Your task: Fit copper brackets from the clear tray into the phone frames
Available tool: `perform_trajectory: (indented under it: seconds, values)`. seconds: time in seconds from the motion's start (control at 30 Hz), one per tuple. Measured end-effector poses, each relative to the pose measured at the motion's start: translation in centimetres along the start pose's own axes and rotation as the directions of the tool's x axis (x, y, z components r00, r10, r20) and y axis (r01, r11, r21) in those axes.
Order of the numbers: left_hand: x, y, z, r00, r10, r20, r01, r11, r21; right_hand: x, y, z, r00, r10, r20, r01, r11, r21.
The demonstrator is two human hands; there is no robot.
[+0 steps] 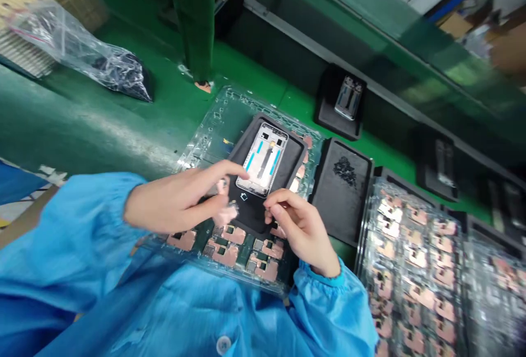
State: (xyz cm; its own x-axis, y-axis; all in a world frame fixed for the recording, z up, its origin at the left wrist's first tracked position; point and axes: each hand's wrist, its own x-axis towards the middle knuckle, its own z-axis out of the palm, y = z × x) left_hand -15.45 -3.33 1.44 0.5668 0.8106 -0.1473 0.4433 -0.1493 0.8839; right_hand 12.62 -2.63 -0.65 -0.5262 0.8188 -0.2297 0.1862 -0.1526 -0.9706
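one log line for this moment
left hand: index at silver rectangular phone frame | right hand: fingers at black rectangular holder edge | under: clear plastic tray of copper parts

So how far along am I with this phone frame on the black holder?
Done: the phone frame sits in the black holder, which lies on the clear tray. In hand: the left hand and the right hand have fingers at the frame's near end; whether either holds a piece is unclear. Left: many copper-coloured parts lie in that tray and in the stacked trays beside it.
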Motion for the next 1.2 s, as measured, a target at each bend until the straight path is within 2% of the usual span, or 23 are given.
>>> perform_trajectory:
  seconds: [0.07, 0.17, 0.27, 0.4, 0.47, 0.5, 0.57, 0.63, 0.67, 0.73, 0.87, 0.97, 1.13, 1.2]
  values:
    - [3.0, 0.1, 0.4, 0.996, 0.061, 0.065, -0.058, 0.998, -0.04, 0.2, 0.0, 0.6, 0.999, -0.019, -0.036, 0.021, 0.997, 0.081]
    - [5.8, -0.5, 1.4, 0.991, 0.118, 0.07, -0.113, 0.991, -0.075, 0.7, 0.3, 1.2, 0.991, -0.037, -0.129, 0.066, 0.973, 0.222]
    - [6.3, -1.5, 2.0, 0.992, 0.124, 0.029, -0.121, 0.99, -0.075, 1.2, 0.6, 1.3, 0.984, -0.011, -0.175, 0.06, 0.96, 0.275]
    - [5.6, -2.1, 1.6, 0.996, 0.091, 0.023, -0.087, 0.986, -0.14, 1.3, 0.9, 0.8, 0.986, 0.033, -0.166, 0.017, 0.956, 0.294]
    - [5.4, -2.2, 1.0, 0.994, 0.113, -0.004, -0.111, 0.964, -0.24, 1.1, 0.9, 0.7, 0.975, 0.034, -0.222, 0.01, 0.981, 0.195]
    - [5.4, -2.3, 0.6, 0.992, 0.116, -0.057, -0.127, 0.949, -0.289, 1.0, 0.8, 0.7, 0.967, 0.02, -0.256, 0.005, 0.995, 0.098]
    - [5.6, -2.7, -0.2, 0.966, 0.079, -0.247, -0.162, 0.928, -0.337, 0.8, 0.5, 1.1, 0.963, -0.048, -0.266, 0.004, 0.986, -0.165]
    - [6.1, -3.4, -0.8, 0.894, 0.004, -0.449, -0.168, 0.93, -0.327, 0.9, 0.0, 2.0, 0.976, -0.123, -0.178, 0.037, 0.906, -0.422]
    - [6.3, -3.8, -0.9, 0.857, -0.026, -0.514, -0.161, 0.935, -0.315, 1.0, -0.3, 2.6, 0.983, -0.142, -0.12, 0.06, 0.854, -0.517]
    - [6.8, -4.4, -1.0, 0.828, -0.05, -0.558, -0.141, 0.945, -0.295, 1.4, -0.7, 3.9, 0.991, -0.133, -0.029, 0.084, 0.766, -0.637]
    - [6.9, -4.6, -0.8, 0.869, -0.033, -0.494, -0.103, 0.964, -0.245, 2.5, -0.8, 5.8, 0.997, -0.055, 0.059, 0.08, 0.643, -0.762]
    - [6.5, -4.1, -0.9, 0.888, -0.027, -0.46, -0.075, 0.976, -0.203, 3.1, -0.7, 6.0, 0.992, -0.056, 0.113, 0.125, 0.529, -0.84]
    - [6.3, -3.7, -1.3, 0.885, -0.014, -0.466, -0.079, 0.98, -0.18, 3.8, -1.6, 5.8, 0.939, -0.061, 0.338, 0.343, 0.221, -0.913]
    - [6.3, -3.6, -1.4, 0.877, -0.002, -0.48, -0.089, 0.982, -0.165, 4.1, -1.9, 5.9, 0.925, -0.038, 0.378, 0.38, 0.124, -0.917]
